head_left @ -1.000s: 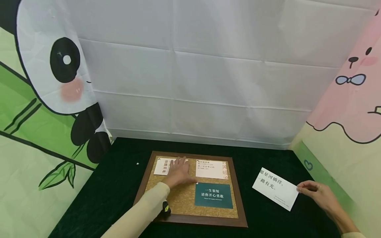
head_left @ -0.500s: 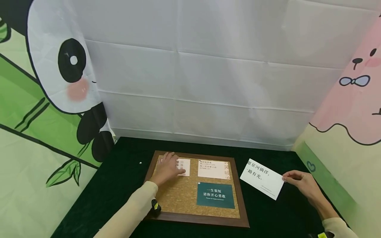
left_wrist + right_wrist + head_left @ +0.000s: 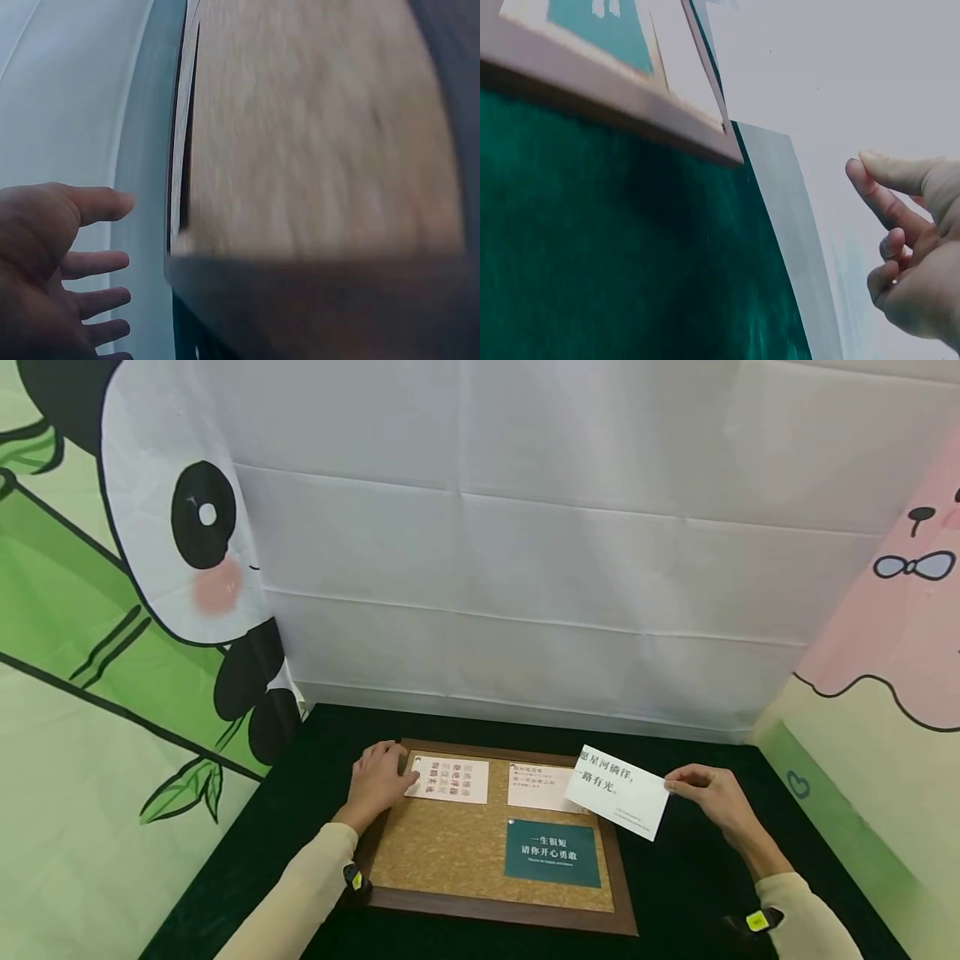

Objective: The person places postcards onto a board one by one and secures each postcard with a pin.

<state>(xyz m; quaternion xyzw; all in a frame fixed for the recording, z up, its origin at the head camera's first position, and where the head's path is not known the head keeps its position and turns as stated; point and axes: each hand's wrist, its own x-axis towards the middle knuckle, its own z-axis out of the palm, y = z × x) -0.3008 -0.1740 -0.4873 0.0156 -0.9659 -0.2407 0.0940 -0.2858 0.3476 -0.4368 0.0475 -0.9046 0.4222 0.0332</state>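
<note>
A brown-framed cork board [image 3: 442, 860] lies on the dark green cloth. By its upper left corner is my left hand [image 3: 378, 777], thumb beside a white card with printed characters [image 3: 452, 779]. The left wrist view shows that hand's fingers [image 3: 105, 300] spread apart with nothing between them. Between thumb and forefinger, my right hand [image 3: 712, 797] pinches the corner of a white postcard [image 3: 618, 793] with black characters. This postcard is tilted and overlaps the board's right edge, covering part of another printed card [image 3: 543, 787]. In the right wrist view, the right thumb and forefinger [image 3: 896, 172] meet.
A dark teal card [image 3: 552, 853] sits on the board's lower right, with a small white pin at its upper left corner. Behind the green-covered table [image 3: 690, 893] hangs a white sheet [image 3: 525, 577]. Printed panda [image 3: 180, 527] and pink bear [image 3: 892, 602] hangings flank it.
My left hand has slid left off the upper left card, uncovering it. My right hand has carried the white postcard leftward and up, from over the cloth to over the board's edge.
</note>
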